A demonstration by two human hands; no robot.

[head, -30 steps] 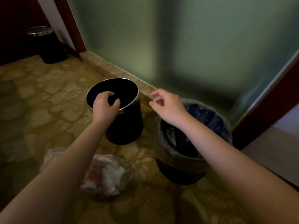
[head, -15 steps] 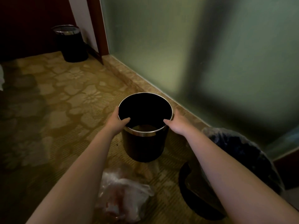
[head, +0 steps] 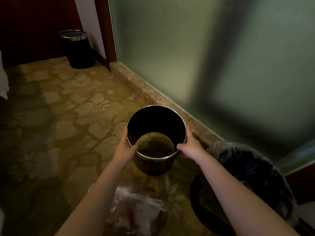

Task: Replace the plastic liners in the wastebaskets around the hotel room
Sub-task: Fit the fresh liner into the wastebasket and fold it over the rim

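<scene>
A black wastebasket [head: 154, 116] with a silver rim and no liner is held just above the carpet. Carpet shows through its lower end. My left hand [head: 125, 150] grips the rim on its left side and my right hand [head: 189, 148] grips the right side. A second black wastebasket [head: 204, 198], draped with a clear plastic liner [head: 247, 167], stands at the lower right under my right forearm. A crumpled clear bag of rubbish [head: 136, 213] lies on the carpet between my forearms.
A third black wastebasket [head: 77, 50] stands in the far corner by a dark wooden door frame [head: 105, 31]. A frosted glass wall [head: 187, 48] with a marble sill [head: 150, 94] runs along the right. Patterned carpet [head: 59, 125] covers the left.
My right hand left the lined wastebasket and joined the left on the unlined one's rim. That wastebasket has risen and tilted toward me. The view has swung left.
</scene>
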